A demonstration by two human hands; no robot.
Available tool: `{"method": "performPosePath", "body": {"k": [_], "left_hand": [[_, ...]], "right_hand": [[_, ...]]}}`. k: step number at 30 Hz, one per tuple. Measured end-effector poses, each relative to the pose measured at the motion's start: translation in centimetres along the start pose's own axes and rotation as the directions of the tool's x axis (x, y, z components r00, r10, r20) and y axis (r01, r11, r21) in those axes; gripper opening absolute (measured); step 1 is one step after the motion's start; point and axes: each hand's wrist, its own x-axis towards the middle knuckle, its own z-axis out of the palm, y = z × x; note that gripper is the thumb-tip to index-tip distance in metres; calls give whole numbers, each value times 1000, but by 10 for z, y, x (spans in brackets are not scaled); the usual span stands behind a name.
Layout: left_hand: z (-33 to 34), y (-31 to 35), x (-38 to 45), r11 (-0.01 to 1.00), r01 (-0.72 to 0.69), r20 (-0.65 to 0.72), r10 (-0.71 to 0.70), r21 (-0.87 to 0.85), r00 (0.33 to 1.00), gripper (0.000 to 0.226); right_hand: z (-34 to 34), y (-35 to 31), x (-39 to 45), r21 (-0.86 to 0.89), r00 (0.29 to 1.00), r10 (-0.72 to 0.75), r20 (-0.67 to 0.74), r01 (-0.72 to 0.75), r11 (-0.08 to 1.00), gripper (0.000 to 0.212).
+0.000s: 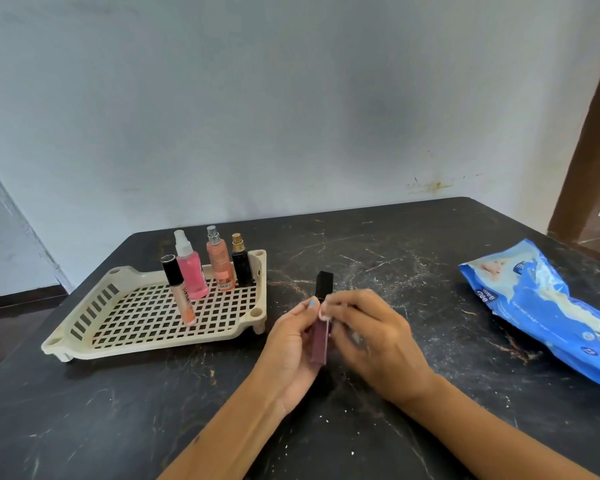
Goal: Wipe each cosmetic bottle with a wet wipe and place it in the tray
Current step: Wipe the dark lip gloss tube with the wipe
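In the head view, 2 bare hands are meeting over the dark marbled table [378, 244], working on 1 lip gloss tube [320, 341] with a plum body and a black square cap. The left hand [291, 344] is curling its fingers and thumb around the tube's body, holding it upright and slightly tilted just above the tabletop. The right hand [371, 337] is pinching a small white wet wipe [325, 315] against the tube just below the cap, its fingers bent around it; most of the wipe is hiding under those fingers. To the left, 1 cream slotted tray [125, 327] is sitting on the table, well apart from the hands, and 4 bottles are standing in it: 1 concealer tube [179, 292] with a black cap, leaning near the middle, 1 pink spray bottle [193, 271] with a white nozzle, 1 peach spray bottle [220, 263] with a silver nozzle, and 1 dark perfume bottle [241, 263] with a gold top at the back right corner. At the right edge, 1 blue pack of wipes [548, 306] is lying flat on the table, far from the tray.
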Motion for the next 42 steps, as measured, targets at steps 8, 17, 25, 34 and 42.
{"method": "performPosePath", "body": {"k": [8,17,25,34,42], "left_hand": [[1,4,0,1000,-13,-33,13,-15,999,8],[-3,11,6,993,33,-239,-60,-113,969,29],[-2,7,4,997,23,-216,-39,-76,976,31],[0,6,1,995,-34,-152,18,-99,988,23],[7,1,-7,1000,-17,-5,17,-21,1000,29]], "right_hand": [[-2,-12,-1,47,997,-53,65,50,998,21],[-3,-16,1,-69,870,-441,219,465,883,16],[-4,-19,-1,-19,851,-448,275,471,882,14],[-1,-16,-1,20,954,-243,175,243,970,13],[-5,-4,5,-32,999,-15,-52,14,999,17]]}}
